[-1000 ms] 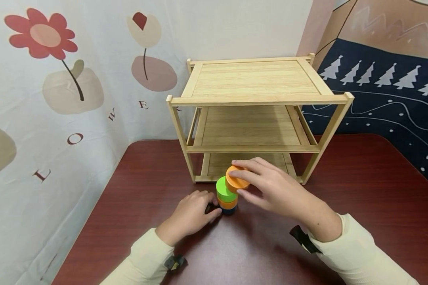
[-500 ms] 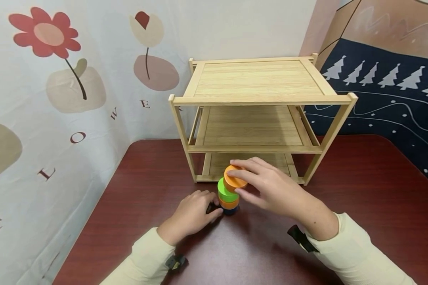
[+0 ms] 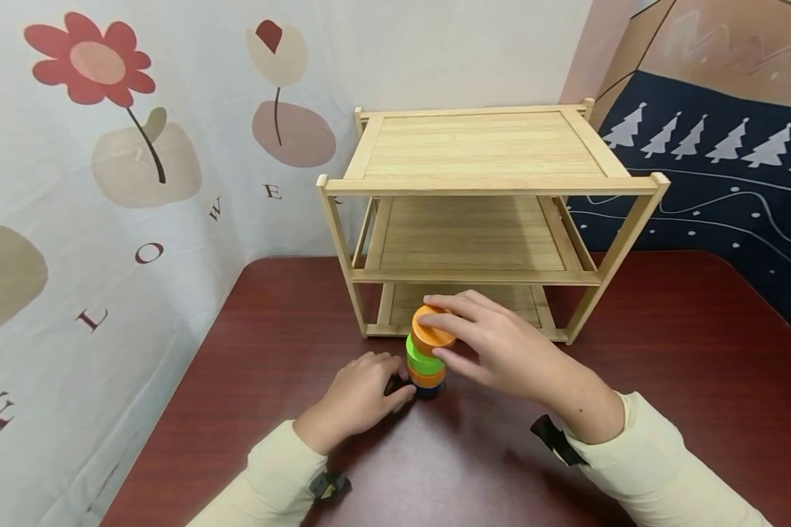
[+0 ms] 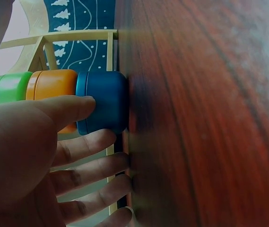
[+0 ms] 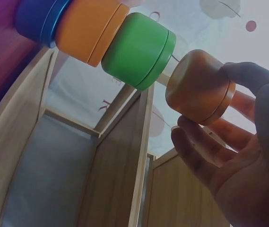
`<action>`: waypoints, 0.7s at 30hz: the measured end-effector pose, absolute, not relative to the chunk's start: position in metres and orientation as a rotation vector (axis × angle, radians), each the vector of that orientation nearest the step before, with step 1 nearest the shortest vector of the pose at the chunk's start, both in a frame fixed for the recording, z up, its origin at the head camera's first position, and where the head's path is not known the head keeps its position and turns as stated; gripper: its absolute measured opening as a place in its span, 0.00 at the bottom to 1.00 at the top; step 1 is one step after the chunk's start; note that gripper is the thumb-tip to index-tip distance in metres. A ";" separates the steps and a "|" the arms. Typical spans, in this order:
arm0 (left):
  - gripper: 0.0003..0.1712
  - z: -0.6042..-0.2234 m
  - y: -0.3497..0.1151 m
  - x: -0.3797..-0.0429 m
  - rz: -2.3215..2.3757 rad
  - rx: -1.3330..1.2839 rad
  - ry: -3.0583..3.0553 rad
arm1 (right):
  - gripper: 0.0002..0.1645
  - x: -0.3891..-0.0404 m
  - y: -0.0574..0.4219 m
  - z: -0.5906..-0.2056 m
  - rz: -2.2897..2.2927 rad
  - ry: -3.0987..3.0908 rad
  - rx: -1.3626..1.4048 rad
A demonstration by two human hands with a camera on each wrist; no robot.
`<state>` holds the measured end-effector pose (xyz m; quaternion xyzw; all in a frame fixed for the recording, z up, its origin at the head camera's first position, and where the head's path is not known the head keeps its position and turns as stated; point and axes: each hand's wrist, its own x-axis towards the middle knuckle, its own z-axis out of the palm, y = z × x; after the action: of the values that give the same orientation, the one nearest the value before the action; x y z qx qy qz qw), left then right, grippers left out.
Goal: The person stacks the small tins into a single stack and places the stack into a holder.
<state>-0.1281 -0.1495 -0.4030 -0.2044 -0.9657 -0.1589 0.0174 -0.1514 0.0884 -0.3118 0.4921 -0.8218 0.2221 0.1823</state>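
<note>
A stack of small round lidded jars stands on the table: a blue jar (image 4: 107, 101) at the bottom, an orange jar (image 4: 54, 85) on it, then a green jar (image 5: 138, 51). My right hand (image 3: 501, 344) pinches another orange jar (image 5: 199, 86) between thumb and fingers. That jar hangs just above the green one, with a small gap in the right wrist view. On the stack's left, my left hand (image 3: 359, 391) rests low by the table. Its thumb and index fingertips lie at the blue jar's side, the other fingers loosely extended.
Right behind the stack stands a three-tier wooden shelf rack (image 3: 471, 187) on the dark red table (image 3: 270, 322). Printed cloth (image 3: 171, 146) hangs at the back and left. A wrist camera (image 3: 329, 484) is strapped at the left sleeve.
My right hand has brought its orange jar slightly left, more squarely over the green jar. My left hand stays beside the stack. The whole view has shifted a little.
</note>
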 end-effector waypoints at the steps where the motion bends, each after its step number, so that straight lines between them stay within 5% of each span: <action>1: 0.12 -0.403 -0.150 -0.128 -0.492 -0.638 -2.999 | 0.27 -0.152 0.088 -0.312 0.628 -2.321 1.390; 21: 0.12 -0.404 -0.150 -0.128 -0.485 -0.654 -2.984 | 0.26 -0.156 0.081 -0.309 0.612 -2.312 1.403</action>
<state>-0.1279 -0.1502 -0.4042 -0.2115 -0.9644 -0.1567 0.0244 -0.1555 0.0810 -0.3089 0.4975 -0.8197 0.2170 0.1832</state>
